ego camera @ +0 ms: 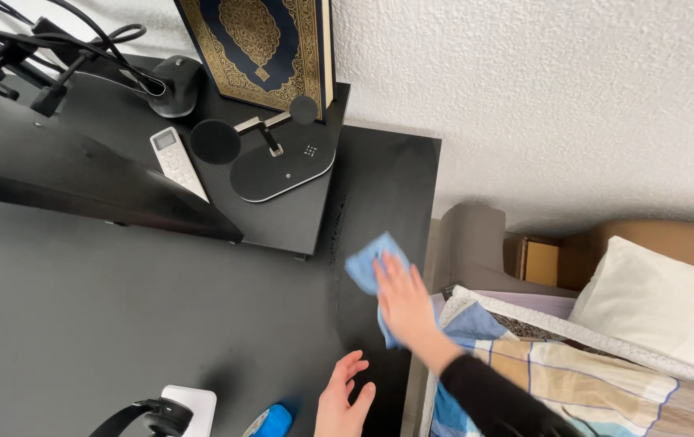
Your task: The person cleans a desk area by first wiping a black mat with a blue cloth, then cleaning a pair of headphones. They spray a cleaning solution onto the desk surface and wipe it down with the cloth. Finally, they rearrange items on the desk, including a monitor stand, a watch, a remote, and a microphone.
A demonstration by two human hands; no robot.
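Note:
My right hand (pixel 404 303) presses flat on a light blue cloth (pixel 368 267) lying on the black desk (pixel 161 307) near its right edge; the arm wears a black sleeve. My left hand (pixel 342 400) rests palm down on the desk at the bottom, fingers apart, holding nothing. It lies just below and left of the cloth.
A raised black shelf (pixel 298 218) carries a white remote (pixel 177 162), a black charging stand (pixel 282 166), an ornate dark book (pixel 262 48) against the wall and cables. Headphones (pixel 148 417) and a blue object (pixel 272 421) sit at the bottom. A bed with a pillow (pixel 662 307) lies right.

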